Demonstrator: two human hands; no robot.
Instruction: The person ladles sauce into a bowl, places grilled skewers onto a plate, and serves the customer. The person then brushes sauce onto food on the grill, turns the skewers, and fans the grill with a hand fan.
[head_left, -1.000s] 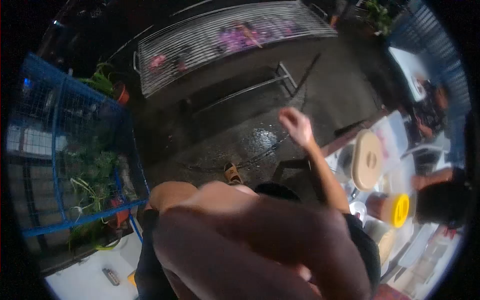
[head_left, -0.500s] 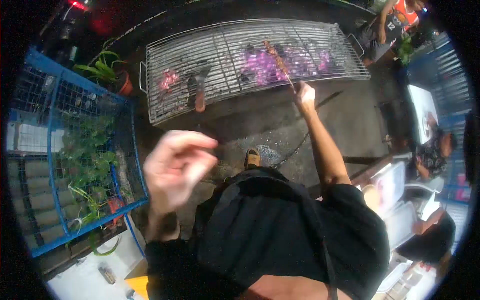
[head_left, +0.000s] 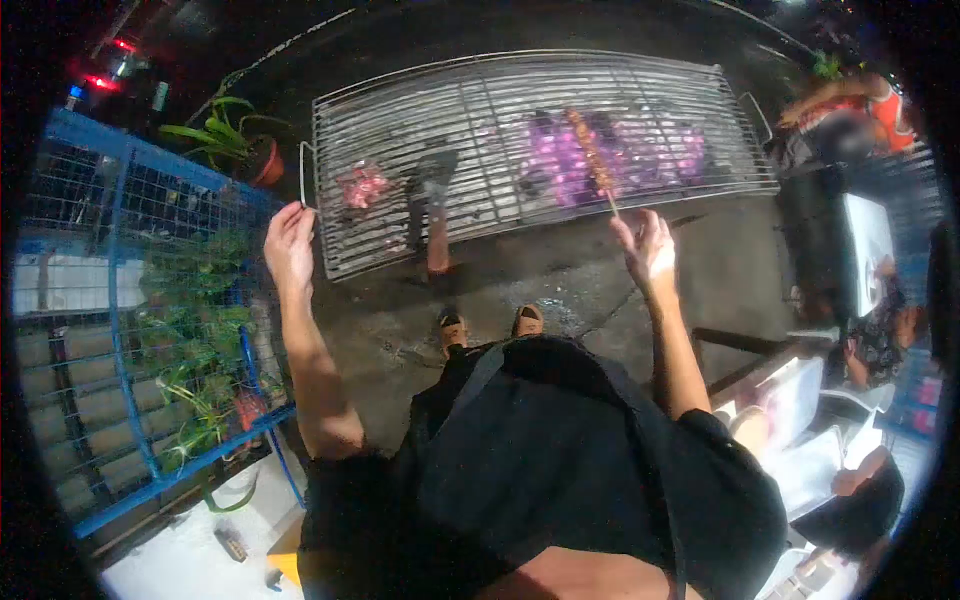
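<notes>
A skewer of browned meat (head_left: pixel 592 150) lies on the wire grill grate (head_left: pixel 480 200) above glowing coals. Its bare stick points down toward my right hand (head_left: pixel 655 255), whose thumb and fingers are apart just beside the stick's end. At the grate's left side, my left hand (head_left: pixel 288 250) has its fingers pinched together at the lower end of the metal grill handle (head_left: pixel 304 170). A flat, dark-bladed tool (head_left: pixel 437 210) with a brownish handle rests on the grate, its handle over the front edge.
Reddish coals (head_left: pixel 364 186) glow under the grate's left part. A potted plant (head_left: pixel 265 160) and a blue mesh fence (head_left: pixel 115 280) stand at left. Plastic containers (head_left: pixel 800 470) are on a table at right, near other people. Another person in orange (head_left: pixel 885 115) is beyond the grill's right end.
My left hand has moved up and left to the grill handle. My right hand has let go of the skewer and its fingers have spread. The whole view has shifted slightly.
</notes>
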